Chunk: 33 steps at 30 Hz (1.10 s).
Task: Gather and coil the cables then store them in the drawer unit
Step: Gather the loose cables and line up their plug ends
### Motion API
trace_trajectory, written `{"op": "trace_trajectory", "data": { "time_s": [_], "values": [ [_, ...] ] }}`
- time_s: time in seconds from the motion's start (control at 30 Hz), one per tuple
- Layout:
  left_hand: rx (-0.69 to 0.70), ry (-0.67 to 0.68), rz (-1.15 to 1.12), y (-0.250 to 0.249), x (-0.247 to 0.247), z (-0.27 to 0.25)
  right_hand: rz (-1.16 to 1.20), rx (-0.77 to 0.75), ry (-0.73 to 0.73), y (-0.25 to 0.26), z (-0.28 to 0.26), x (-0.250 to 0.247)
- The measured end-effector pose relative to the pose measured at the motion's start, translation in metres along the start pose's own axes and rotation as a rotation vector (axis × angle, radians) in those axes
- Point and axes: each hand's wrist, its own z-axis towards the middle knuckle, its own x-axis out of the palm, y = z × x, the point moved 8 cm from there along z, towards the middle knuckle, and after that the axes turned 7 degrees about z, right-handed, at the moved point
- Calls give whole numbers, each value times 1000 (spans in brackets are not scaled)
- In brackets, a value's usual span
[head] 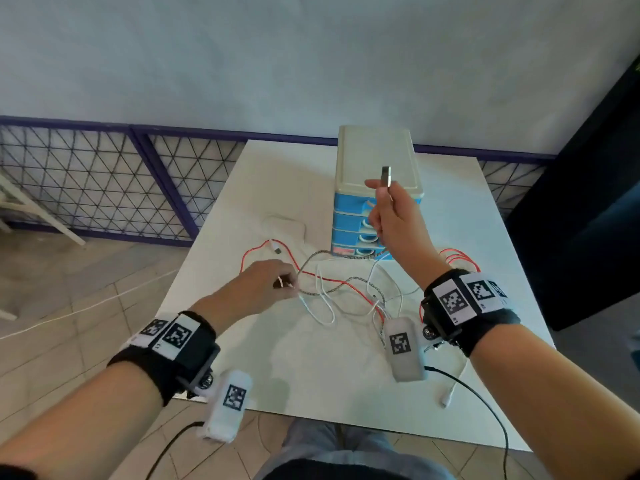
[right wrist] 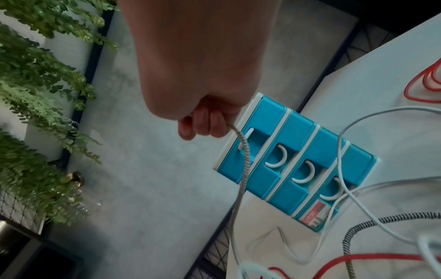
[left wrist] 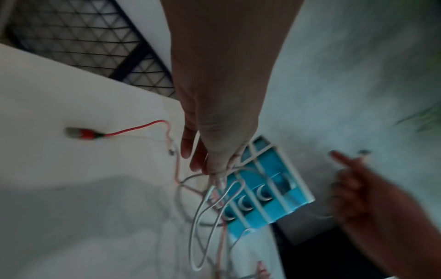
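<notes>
The right hand is holding up the black-and-white braided cable by its metal USB plug, fingers curled round it. The left hand is pinching the thin white cable low over the white counter.

Risk as I see it: all the cables are lying crossed in 1 tangle, so lifting the braided one higher is probably going to drag the red cable along or knot things tighter.

Count: 1 braided, at least 1 red and at least 1 white, hard to separate. 1 blue plastic drawer unit with 4 drawers, all looking closed.
</notes>
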Motion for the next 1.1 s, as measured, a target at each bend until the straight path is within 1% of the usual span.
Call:
{"op": "trace_trajectory", "data": {
  "time_s": [0.07,0.13,0.2,0.3,0.37,0.43,0.5,0.53,0.57,0.63,0.67,0.7,0.73,0.77,0.8,0.87,0.93,1.0,1.1],
  "values": [
    [38,-77,-81,-27,-30,3,19,58,120,-7,-3,20],
    [49,-142,-183,-48,-54,8,96,132,237,-11,-10,39],
    [71,-202,-303,-65,-69,15,149,188,309,-14,-18,51],
    [113,-317,-434,-79,-83,24,219,252,376,-10,-29,59],
    [127,-370,-528,-84,-87,29,252,271,410,-6,-34,61],
    [135,-422,-642,-88,-87,31,225,258,402,-2,-38,60],
    [122,-471,-687,-90,-82,32,189,231,366,4,-37,56],
    [113,-460,-702,-91,-75,33,188,221,338,4,-33,54],
    [108,-405,-742,-92,-64,35,202,215,303,4,-28,51],
    [98,-202,-849,-96,-33,38,227,216,219,5,-18,45],
    [108,-103,-853,-101,-19,37,259,228,185,5,-14,41],
    [135,-28,-800,-105,-8,36,327,256,165,4,-13,39],
    [173,19,-714,-110,0,34,438,299,149,4,-13,38],
    [197,31,-598,-112,6,32,528,337,141,5,-13,36],
    [213,12,-455,-112,9,32,579,359,135,5,-14,32],
    [220,-51,-129,-110,12,34,539,349,118,3,-14,24],
    [238,-84,107,-111,22,38,470,337,99,-2,-15,19],
    [240,-71,219,-107,36,45,412,321,62,-5,-17,14],
    [182,-39,324,-79,58,51,390,294,-13,-1,-19,0]
  ]
}}
